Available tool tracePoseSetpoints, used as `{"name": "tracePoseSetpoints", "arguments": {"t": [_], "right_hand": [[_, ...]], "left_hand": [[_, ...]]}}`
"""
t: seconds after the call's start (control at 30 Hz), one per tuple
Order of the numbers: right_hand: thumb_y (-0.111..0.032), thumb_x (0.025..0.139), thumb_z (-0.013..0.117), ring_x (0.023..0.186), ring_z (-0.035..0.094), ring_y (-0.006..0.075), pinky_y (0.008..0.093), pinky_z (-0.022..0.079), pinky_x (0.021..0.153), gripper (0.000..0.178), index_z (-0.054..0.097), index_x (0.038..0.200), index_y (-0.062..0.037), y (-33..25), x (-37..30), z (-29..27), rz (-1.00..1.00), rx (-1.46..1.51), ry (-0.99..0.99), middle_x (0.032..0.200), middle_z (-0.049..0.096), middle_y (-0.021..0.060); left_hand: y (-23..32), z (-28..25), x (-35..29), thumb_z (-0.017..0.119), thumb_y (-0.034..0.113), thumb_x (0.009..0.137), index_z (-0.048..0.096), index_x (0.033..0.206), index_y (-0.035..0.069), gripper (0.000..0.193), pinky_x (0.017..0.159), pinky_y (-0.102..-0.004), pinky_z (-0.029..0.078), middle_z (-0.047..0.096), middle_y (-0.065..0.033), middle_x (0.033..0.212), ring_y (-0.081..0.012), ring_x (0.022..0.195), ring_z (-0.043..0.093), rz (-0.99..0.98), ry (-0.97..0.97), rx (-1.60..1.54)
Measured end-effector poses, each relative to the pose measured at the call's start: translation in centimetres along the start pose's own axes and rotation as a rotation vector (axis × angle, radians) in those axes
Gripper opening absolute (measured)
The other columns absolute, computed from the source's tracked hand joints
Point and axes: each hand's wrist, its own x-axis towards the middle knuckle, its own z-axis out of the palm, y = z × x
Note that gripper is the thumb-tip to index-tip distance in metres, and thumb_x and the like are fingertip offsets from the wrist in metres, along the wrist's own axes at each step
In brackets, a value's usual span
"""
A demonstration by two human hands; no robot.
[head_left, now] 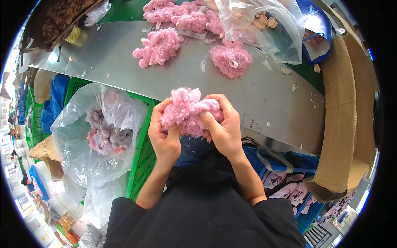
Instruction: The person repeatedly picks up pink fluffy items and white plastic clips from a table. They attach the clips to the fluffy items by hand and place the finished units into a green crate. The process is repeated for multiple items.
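Note:
Between my two hands, just in front of my body and over the near edge of the metal table, is a fluffy pink plush piece (pixel 186 110). My left hand (pixel 162 134) is closed on its left side, thumb pressed into the fur from below. On the other side my right hand (pixel 225 126) grips it, the thumb lying across the plush. Farther off on the table lie a pink plush piece (pixel 159 47) to the left and another pink plush piece (pixel 232 60) with a small white tag to the right. Several more pink plush pieces (pixel 190 18) are heaped at the far edge.
The metal table (pixel 120 53) carries small scraps. Left of me, a green crate (pixel 142 144) holds a clear plastic bag (pixel 70 136) with grey and pink plush pieces (pixel 108 134). A cardboard box (pixel 339 111) stands at the right, near a blue container (pixel 316 25) and another clear bag (pixel 285 29).

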Motion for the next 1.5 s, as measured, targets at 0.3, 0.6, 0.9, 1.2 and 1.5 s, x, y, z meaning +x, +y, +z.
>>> {"name": "tracePoseSetpoints", "arguments": {"t": [0.3, 0.6, 0.9, 1.2, 1.5], "right_hand": [[-0.012, 0.096, 0.070, 0.066, 0.060, 0.0059, 0.0242, 0.049, 0.060, 0.021, 0.063, 0.113, -0.0005, 1.9, 0.0, 0.1, -0.264, -0.212, -0.005, 0.078, 0.066, 0.0052], [-0.006, 0.098, 0.068, 0.062, 0.058, 0.0049, 0.0237, 0.047, 0.057, 0.014, 0.063, 0.108, 0.0021, 1.3, -0.4, 1.2, -0.280, -0.265, 0.033, 0.072, 0.064, 0.0048], [-0.006, 0.094, 0.068, 0.062, 0.069, 0.0243, 0.0338, 0.052, 0.059, 0.017, 0.063, 0.109, 0.0002, 2.2, 1.1, 1.0, -0.335, -0.400, 0.116, 0.076, 0.068, 0.0156], [-0.007, 0.091, 0.070, 0.068, 0.069, 0.0347, 0.0387, 0.053, 0.062, 0.018, 0.064, 0.107, -0.0017, 2.9, 1.0, 1.1, -0.538, -0.552, 0.114, 0.079, 0.067, 0.0193], [-0.011, 0.094, 0.069, 0.060, 0.065, 0.0234, 0.0347, 0.050, 0.059, 0.014, 0.061, 0.100, -0.0012, 1.5, 1.0, 0.9, -0.291, -0.336, 0.031, 0.069, 0.063, 0.0130]], "left_hand": [[-0.7, -1.3, 0.8, 0.063, 0.012, 0.104, 0.067, 0.113, -0.004, 0.019, 0.076, -0.0226, 0.049, 0.069, -0.0008, 0.093, -0.0072, 0.086, 0.062, -0.067, -0.007, -0.168], [-0.8, -0.5, 0.7, 0.044, 0.034, 0.112, 0.068, 0.115, -0.003, 0.045, 0.076, -0.0277, 0.051, 0.071, -0.0052, 0.100, -0.0085, 0.085, 0.063, -0.132, 0.071, 0.068], [-0.7, -0.8, 0.8, 0.050, 0.038, 0.107, 0.060, 0.129, 0.001, 0.045, 0.047, -0.0275, 0.054, 0.066, -0.0082, 0.110, -0.0153, 0.085, 0.068, -0.445, -0.157, -0.193], [0.1, -0.5, 3.4, 0.057, -0.003, 0.097, 0.062, 0.123, -0.002, 0.027, 0.093, -0.0260, 0.049, 0.067, -0.0077, 0.111, -0.0119, 0.101, 0.063, -0.056, 0.084, -0.003], [0.0, -1.3, 4.2, 0.052, -0.015, 0.084, 0.071, 0.106, -0.002, 0.032, 0.092, -0.0290, 0.050, 0.067, -0.0106, 0.113, -0.0192, 0.105, 0.065, 0.159, -0.055, 0.229]]}}
